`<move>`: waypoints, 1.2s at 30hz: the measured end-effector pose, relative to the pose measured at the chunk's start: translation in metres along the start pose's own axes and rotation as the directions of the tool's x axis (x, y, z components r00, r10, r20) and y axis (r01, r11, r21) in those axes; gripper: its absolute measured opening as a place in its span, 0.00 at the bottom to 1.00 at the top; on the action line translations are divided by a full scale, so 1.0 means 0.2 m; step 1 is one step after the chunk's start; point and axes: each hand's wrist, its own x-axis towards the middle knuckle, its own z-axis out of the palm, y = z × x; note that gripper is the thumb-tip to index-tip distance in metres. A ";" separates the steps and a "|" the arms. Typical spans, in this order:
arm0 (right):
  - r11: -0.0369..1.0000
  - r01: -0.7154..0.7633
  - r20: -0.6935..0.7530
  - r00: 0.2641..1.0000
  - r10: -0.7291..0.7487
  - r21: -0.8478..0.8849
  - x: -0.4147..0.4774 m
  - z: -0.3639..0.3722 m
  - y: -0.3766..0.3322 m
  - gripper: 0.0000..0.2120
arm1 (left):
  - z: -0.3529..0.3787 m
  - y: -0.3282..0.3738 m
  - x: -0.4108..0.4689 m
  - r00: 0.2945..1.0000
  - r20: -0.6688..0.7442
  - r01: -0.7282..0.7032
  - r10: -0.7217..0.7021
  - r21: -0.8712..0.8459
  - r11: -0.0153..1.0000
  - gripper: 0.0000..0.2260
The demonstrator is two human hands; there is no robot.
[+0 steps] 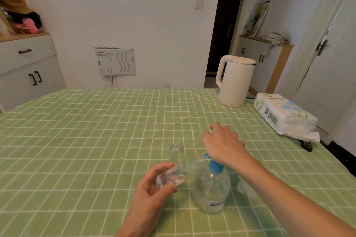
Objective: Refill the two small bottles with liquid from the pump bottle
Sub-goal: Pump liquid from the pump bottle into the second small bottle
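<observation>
A clear pump bottle (211,190) with a blue pump head stands on the green checked tablecloth near the front. My right hand (223,143) rests palm-down on the pump head, fingers relaxed and spread. My left hand (154,188) grips a small clear bottle (174,175), tilted with its open neck up against the pump spout. A second small clear bottle (176,151) stands upright just behind, uncapped. Two pale caps (247,188) lie right of the pump bottle, partly under my forearm.
A cream electric kettle (234,81) stands at the table's far right. A pack of tissue paper (283,114) lies beside it near the right edge, with a black plug (306,145) in front. Cabinets line the walls on both sides.
</observation>
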 end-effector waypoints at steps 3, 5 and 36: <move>1.000 -0.007 0.005 1.000 0.006 0.015 0.01 0.01 0.00 0.20 | 0.00 -0.01 0.00 1.000 -0.007 -0.006 0.006 0.017 1.000 0.22; 1.000 -0.010 0.005 1.000 0.010 0.026 0.01 0.02 0.01 0.20 | 0.00 -0.01 0.00 1.000 -0.014 -0.002 0.002 0.014 1.000 0.22; 1.000 -0.003 -0.013 1.000 0.003 0.011 -0.01 0.00 -0.01 0.20 | 0.01 0.01 -0.01 1.000 -0.005 0.014 -0.014 -0.010 1.000 0.18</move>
